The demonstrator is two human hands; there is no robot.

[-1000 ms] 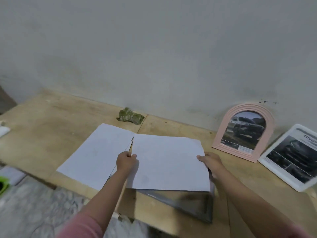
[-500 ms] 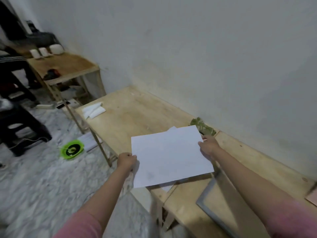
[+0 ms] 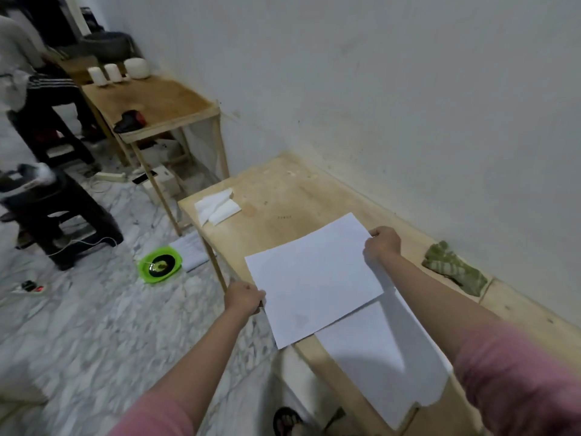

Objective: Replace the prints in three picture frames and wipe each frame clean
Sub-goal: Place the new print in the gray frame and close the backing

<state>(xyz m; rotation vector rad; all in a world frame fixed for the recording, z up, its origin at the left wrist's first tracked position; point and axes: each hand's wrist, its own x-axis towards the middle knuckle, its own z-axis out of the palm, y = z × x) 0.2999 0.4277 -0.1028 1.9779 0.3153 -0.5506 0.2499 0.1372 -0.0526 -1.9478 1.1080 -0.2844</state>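
Paper sheet (image 3: pixel 314 275) hangs just above the wooden table (image 3: pixel 283 196), pinched at opposite edges by the left hand (image 3: pixel 243 298) and right hand (image 3: pixel 383 242). It looks light and floppy (easily creased), so gripping both edges seems wise. A second sheet (image 3: pixel 383 357) lies flat beneath. No containers hold anything here.

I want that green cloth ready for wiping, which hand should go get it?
Right. The right hand grips the sheet edge nearest the green cloth by the wall; the left hand holds the floor-side edge.
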